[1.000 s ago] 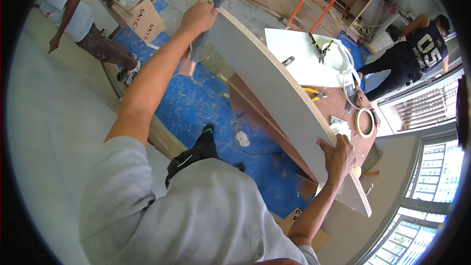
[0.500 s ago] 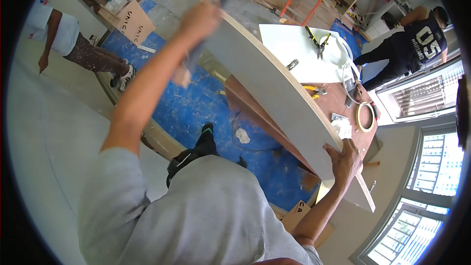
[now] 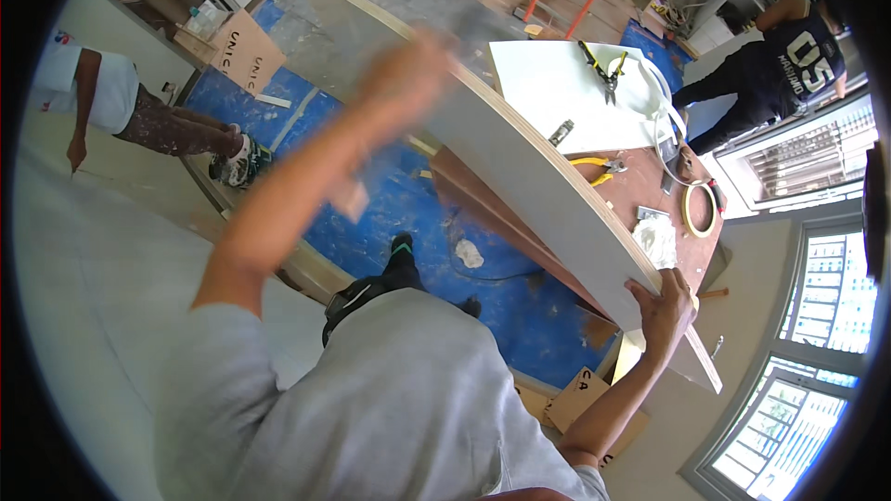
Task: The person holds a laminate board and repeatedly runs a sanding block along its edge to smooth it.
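My left hand, smeared by motion, is closed round a long tool with a dark grey body and a tan end; its kind is too blurred to name. Hand and tool are at the upper edge of a long grey-faced board with a pale layered edge, standing on its side across my front. Whether the tool touches that edge, I cannot make out. Near the board's right end, my right hand grips the edge, thumb on the near face and fingers over the top.
Beyond the board, a brown worktop bears a white panel, snips, yellow-handled pliers and a tape roll. People stand left and far right. Blue sheeting covers the floor; an orange ladder stands behind.
My left hand and the tool have moved to the right and downward along the board's edge. My right hand keeps its grip; the whole view has shifted slightly.
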`<action>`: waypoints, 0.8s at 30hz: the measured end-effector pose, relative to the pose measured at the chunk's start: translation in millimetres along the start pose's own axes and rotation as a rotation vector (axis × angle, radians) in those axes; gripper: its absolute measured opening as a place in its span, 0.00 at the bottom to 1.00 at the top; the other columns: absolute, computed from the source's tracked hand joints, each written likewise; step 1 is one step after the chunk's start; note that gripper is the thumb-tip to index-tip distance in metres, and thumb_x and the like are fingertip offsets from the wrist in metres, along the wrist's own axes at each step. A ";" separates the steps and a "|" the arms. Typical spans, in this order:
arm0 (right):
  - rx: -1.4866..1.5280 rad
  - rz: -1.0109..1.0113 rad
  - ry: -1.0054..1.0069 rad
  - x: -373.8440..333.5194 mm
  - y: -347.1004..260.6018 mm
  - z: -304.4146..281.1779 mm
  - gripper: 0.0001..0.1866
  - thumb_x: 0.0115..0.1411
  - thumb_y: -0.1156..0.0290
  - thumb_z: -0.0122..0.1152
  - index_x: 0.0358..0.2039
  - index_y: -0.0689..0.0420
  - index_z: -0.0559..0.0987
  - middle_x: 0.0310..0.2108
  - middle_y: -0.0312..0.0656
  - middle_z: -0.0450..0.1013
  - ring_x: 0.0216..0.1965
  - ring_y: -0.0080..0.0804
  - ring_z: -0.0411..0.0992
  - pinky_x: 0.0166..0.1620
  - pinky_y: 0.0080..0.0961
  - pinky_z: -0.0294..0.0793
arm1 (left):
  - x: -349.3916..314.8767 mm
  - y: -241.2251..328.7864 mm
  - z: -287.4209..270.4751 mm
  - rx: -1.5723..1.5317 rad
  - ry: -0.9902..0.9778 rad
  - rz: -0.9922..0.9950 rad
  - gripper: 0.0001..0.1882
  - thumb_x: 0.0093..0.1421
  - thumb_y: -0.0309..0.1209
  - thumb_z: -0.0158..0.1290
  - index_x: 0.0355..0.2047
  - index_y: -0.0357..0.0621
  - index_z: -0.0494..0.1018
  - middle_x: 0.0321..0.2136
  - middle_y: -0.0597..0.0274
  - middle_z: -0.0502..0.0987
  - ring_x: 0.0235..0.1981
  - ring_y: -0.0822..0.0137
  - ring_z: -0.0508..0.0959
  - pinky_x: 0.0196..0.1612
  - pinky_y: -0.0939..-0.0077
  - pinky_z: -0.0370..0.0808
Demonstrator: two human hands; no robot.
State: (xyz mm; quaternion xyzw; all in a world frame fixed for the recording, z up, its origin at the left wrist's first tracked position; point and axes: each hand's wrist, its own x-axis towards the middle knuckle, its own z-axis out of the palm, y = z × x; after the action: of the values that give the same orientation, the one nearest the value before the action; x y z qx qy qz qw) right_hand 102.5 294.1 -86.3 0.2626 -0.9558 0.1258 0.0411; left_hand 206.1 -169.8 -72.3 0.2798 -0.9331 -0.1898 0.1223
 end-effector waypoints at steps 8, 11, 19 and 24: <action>-0.035 0.024 -0.017 -1.3 2.7 3.6 0.30 0.42 0.52 0.80 0.40 0.59 0.82 0.34 0.44 0.77 0.39 0.51 0.77 0.41 0.45 0.72 | 45.5 -70.7 -16.5 0.167 0.102 0.051 0.22 0.68 0.51 0.52 0.52 0.51 0.81 0.46 0.51 0.79 0.44 0.47 0.82 0.46 0.53 0.78; -0.035 -0.019 -0.017 6.8 -5.3 0.6 0.29 0.42 0.54 0.80 0.39 0.59 0.82 0.34 0.44 0.77 0.40 0.51 0.77 0.41 0.46 0.72 | 79.9 -138.0 -62.7 0.181 0.114 -0.128 0.23 0.68 0.51 0.53 0.47 0.44 0.79 0.41 0.46 0.81 0.41 0.45 0.83 0.44 0.53 0.78; 0.013 0.008 -0.014 -13.5 10.0 4.3 0.27 0.41 0.55 0.80 0.37 0.60 0.81 0.33 0.44 0.76 0.36 0.52 0.77 0.38 0.44 0.73 | -52.4 27.1 -13.0 -0.004 -0.284 0.344 0.23 0.70 0.44 0.50 0.63 0.52 0.71 0.53 0.50 0.75 0.44 0.40 0.82 0.49 0.45 0.79; 0.044 0.007 0.008 0.1 -3.8 3.5 0.27 0.40 0.58 0.82 0.32 0.62 0.76 0.28 0.47 0.70 0.32 0.52 0.71 0.36 0.43 0.69 | 70.4 -189.4 -62.1 0.113 0.191 -0.098 0.24 0.70 0.50 0.51 0.57 0.49 0.80 0.49 0.48 0.81 0.50 0.49 0.82 0.52 0.59 0.77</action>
State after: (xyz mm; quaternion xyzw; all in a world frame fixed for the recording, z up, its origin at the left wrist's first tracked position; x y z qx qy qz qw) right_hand 104.3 290.0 -88.9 0.2594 -0.9536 0.1479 0.0386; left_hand 259.7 -373.7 -88.0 0.3483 -0.9116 -0.1152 0.1854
